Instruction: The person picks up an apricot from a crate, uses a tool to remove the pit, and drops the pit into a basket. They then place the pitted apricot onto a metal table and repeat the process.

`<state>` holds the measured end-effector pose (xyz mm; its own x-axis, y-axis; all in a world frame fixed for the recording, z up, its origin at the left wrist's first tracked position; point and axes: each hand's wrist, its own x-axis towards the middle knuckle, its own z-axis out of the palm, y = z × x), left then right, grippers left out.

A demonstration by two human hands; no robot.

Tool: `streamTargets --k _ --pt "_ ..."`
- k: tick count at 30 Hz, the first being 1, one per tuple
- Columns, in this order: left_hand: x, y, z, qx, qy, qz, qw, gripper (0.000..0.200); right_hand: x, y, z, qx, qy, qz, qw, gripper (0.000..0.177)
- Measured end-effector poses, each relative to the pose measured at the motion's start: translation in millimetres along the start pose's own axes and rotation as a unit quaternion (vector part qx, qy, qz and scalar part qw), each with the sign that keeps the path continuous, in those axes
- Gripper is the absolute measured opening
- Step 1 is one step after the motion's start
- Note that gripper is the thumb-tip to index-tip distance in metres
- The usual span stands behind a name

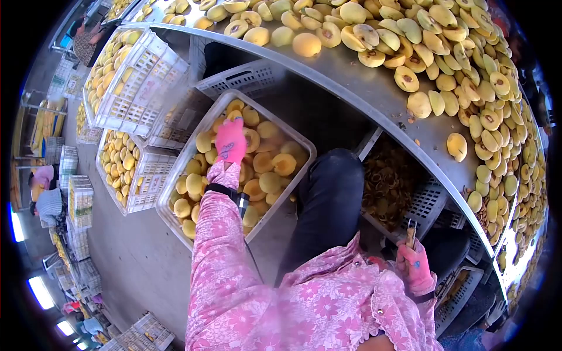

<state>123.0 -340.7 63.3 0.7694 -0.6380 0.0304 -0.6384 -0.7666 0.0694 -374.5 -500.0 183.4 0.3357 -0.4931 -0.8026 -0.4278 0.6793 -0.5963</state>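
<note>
My left hand [231, 142], in a pink glove, reaches over a white plastic tub [177, 171] of halved yellow peaches [270, 182]. Its back faces me, and its fingers point down among the fruit, mostly hidden, so any peach in them cannot be made out. A peach half [251, 139] lies right beside it. Low on the right, my right hand [414, 266], also gloved in pink, is closed around a pitting tool [411, 234] with a wooden handle and a small metal loop at its tip, pointing up.
A metal table [374, 96] heaped with peach halves [445, 50] curves across the top and right. Below it a crate [426, 202] sits by dark peach scraps [389, 184]. Stacked white crates [140, 88] of peaches stand left of the tub. People [50, 205] work at far left.
</note>
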Motion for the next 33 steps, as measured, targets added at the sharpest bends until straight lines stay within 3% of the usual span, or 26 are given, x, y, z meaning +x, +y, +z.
streamTargets --k 2,5,6,9,11,13,16,17,19,20,21,22,24,27,31,33 --pt "-10 -9 -5 -0.067 -0.039 -0.046 0.996 0.040 2 -4 3 -0.012 -0.008 -0.001 1.000 0.017" --pt "-22 -18 13 -0.164 0.060 -0.033 0.984 0.039 6 -2 2 -0.009 -0.023 0.000 1.000 0.018" --pt "-28 -14 19 -0.240 0.027 -0.086 0.967 0.041 6 0 1 -0.003 -0.027 0.001 1.000 0.018" --pt "-40 30 11 -0.195 0.243 0.050 0.949 0.044 6 1 -3 0.005 -0.016 0.002 1.000 0.018" --pt "-49 70 -18 -0.105 0.206 0.059 0.971 0.050 7 1 -2 -0.004 -0.010 0.006 1.000 0.017" --pt "-58 101 -7 -0.119 -0.026 0.080 0.989 0.054 7 0 0 -0.018 -0.009 0.005 1.000 0.017" --pt "-70 99 47 -0.159 0.074 0.176 0.969 0.055 8 -3 4 -0.015 -0.010 0.001 1.000 0.015" --pt "-65 96 30 -0.212 0.028 0.167 0.963 0.054 5 -4 6 0.000 -0.011 0.009 1.000 0.013" --pt "-52 75 -21 -0.314 -0.067 0.139 0.937 0.052 3 -5 7 0.020 -0.011 0.024 0.999 0.012" --pt "-48 46 -3 -0.303 0.003 0.084 0.949 0.048 3 -5 7 0.028 -0.010 0.028 0.999 0.012" --pt "-37 24 -2 -0.276 0.159 0.086 0.944 0.044 4 -5 7 0.036 -0.008 0.031 0.999 0.013" --pt "-30 -2 1 -0.219 0.215 0.010 0.952 0.043 8 -2 3 0.033 -0.013 0.030 0.999 0.014" --pt "-19 -56 4 -0.175 0.205 -0.132 0.954 0.049 7 -7 9 0.031 -0.007 0.040 0.999 0.014" --pt "-20 -117 47 -0.053 0.150 -0.159 0.974 0.057 12 -7 14 0.018 -0.010 0.052 0.998 0.014" --pt "-26 -131 67 -0.142 0.196 -0.108 0.964 0.064 18 -5 17 0.015 -0.027 0.032 0.999 0.013" --pt "-37 -129 50 -0.140 0.189 -0.124 0.964 0.063 20 -1 18 -0.021 -0.009 0.020 1.000 0.014"
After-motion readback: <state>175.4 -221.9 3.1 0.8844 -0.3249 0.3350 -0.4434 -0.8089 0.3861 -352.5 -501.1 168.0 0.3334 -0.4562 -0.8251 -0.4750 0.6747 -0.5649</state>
